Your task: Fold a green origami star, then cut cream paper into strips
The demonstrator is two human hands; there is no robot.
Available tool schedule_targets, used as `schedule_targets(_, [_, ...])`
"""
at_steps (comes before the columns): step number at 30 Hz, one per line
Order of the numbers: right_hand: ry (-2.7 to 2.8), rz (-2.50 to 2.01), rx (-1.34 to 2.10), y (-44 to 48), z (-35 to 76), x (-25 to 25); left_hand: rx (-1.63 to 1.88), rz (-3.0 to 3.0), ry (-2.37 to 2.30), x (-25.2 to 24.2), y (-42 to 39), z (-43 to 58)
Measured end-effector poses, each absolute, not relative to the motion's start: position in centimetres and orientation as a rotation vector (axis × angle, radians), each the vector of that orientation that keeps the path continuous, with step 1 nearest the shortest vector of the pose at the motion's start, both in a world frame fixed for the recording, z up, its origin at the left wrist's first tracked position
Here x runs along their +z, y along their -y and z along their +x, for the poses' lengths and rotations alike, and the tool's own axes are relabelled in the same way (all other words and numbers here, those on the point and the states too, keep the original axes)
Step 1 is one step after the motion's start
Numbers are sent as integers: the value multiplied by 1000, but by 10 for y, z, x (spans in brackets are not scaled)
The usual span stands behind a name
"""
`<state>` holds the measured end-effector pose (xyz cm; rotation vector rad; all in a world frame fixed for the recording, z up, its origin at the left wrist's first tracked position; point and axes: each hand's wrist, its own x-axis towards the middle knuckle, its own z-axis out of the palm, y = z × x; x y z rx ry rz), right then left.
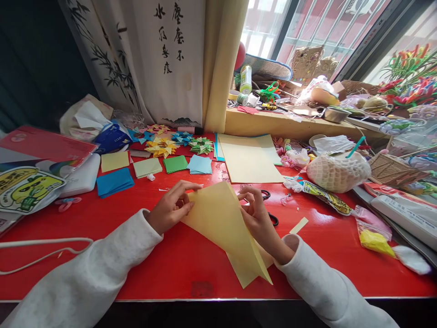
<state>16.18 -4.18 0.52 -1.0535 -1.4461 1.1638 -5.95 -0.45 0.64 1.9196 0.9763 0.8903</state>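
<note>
A pale yellow sheet of paper, folded over on itself, is held just above the red table between both hands. My left hand pinches its left corner between thumb and fingers. Along the right edge, near the top, my right hand grips the paper with curled fingers. The lower end of the sheet hangs toward the table's front edge, its layers spread apart. Black-handled scissors lie partly hidden behind my right hand. A narrow cream paper strip rests to the right of that hand.
Small stacks of blue, green and light blue paper line the back left, before folded paper stars. Large cream sheets lie behind my hands. A netted coconut with a straw stands right. A white cable runs left.
</note>
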Motion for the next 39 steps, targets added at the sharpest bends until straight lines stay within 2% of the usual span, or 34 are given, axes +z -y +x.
schedule_targets(3, [1463, -1132, 1047, 38, 165, 3, 926, 1894, -959, 9, 5, -61])
schedule_targets(11, [1641, -1308, 754, 14, 187, -10, 892, 2313, -806, 31, 2, -78])
schedule_targets(16, [1684, -1387, 626, 7, 196, -12, 602, 2402, -715, 44, 3, -90])
schedule_targets(20, [1727, -1400, 551, 5, 200, -10, 351, 2224, -674, 36, -1, -95])
schedule_targets(25, [1958, -1405, 500, 2, 205, -18, 210, 2207, -760, 14, -11, -104])
schedule_targets(30, [2110, -1462, 133, 4, 205, -22, 180, 2352, -854, 4, -5, -112])
schedule_targets(33, [2259, -1338, -17, 9, 205, -17, 168, 2526, -931, 0, 6, -113])
schedule_targets(35, [2439, -1178, 18, 15, 206, -13, 139, 2663, -971, -4, 14, -112])
schedule_targets(39, [2709, -964, 315, 33, 213, -12, 54, 2839, -994, -11, 22, -113])
